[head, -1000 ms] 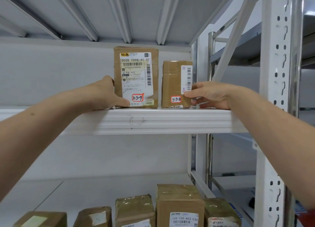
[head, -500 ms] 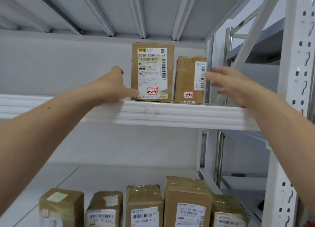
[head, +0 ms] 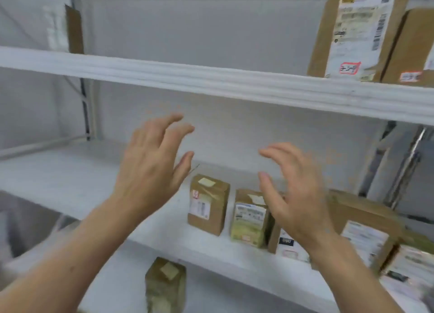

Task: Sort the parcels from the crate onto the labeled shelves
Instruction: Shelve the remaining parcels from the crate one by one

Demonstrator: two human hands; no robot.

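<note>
Both of my hands hang in the air in front of the shelving and hold nothing. My left hand [head: 152, 164] has its fingers spread loosely, and my right hand [head: 291, 190] faces it with relaxed fingers. On the upper shelf [head: 211, 80] at the top right stands a tall brown parcel [head: 357, 35] with a white label and a red-framed sticker, and a second parcel [head: 413, 49] touches its right side. Several brown parcels stand in a row on the middle shelf [head: 94, 185]; the leftmost one [head: 209, 204] is upright, and my right hand hides part of the row.
One taped parcel [head: 165, 287] stands on the lower shelf near the bottom. A thin cardboard piece [head: 74, 28] leans at the far left of the upper shelf. Metal uprights [head: 404, 167] rise at the right. The picture is blurred by motion.
Both hands have let go of the two upper-shelf parcels and dropped to mid-shelf height. The view has swung left and down, so those parcels now sit at the top right.
</note>
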